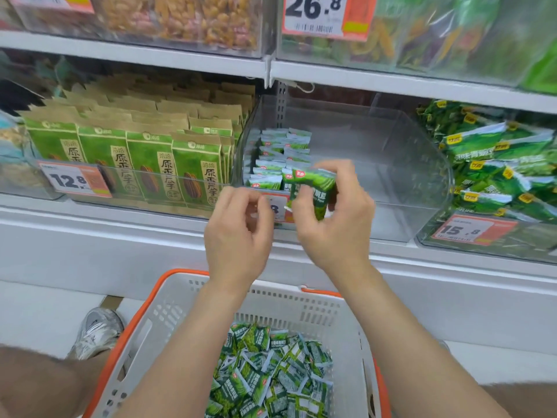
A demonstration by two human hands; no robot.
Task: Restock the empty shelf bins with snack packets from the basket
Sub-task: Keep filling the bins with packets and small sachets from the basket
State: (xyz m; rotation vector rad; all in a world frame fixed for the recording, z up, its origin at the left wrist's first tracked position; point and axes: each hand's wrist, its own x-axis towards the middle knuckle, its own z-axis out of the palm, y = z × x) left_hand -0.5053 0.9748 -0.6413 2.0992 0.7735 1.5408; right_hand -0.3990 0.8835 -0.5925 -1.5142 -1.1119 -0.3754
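A clear plastic shelf bin (401, 164) stands in the middle shelf, with several small green snack packets (277, 158) stacked at its left side and the rest bare. My right hand (334, 218) grips a few green packets (315, 188) at the bin's front edge. My left hand (238, 227) hovers just left of it with fingers loosely curled and nothing in them. Below, a white basket with orange rim (319, 306) holds several loose green packets (271, 372).
Left of the bin stand rows of brown-and-green seed bags (144, 158) behind a 12.8 price tag. A bin of green bags (497, 170) sits to the right, tagged 15.8. Upper bins hold nuts and dried snacks. My shoe (98, 330) rests on the floor left of the basket.
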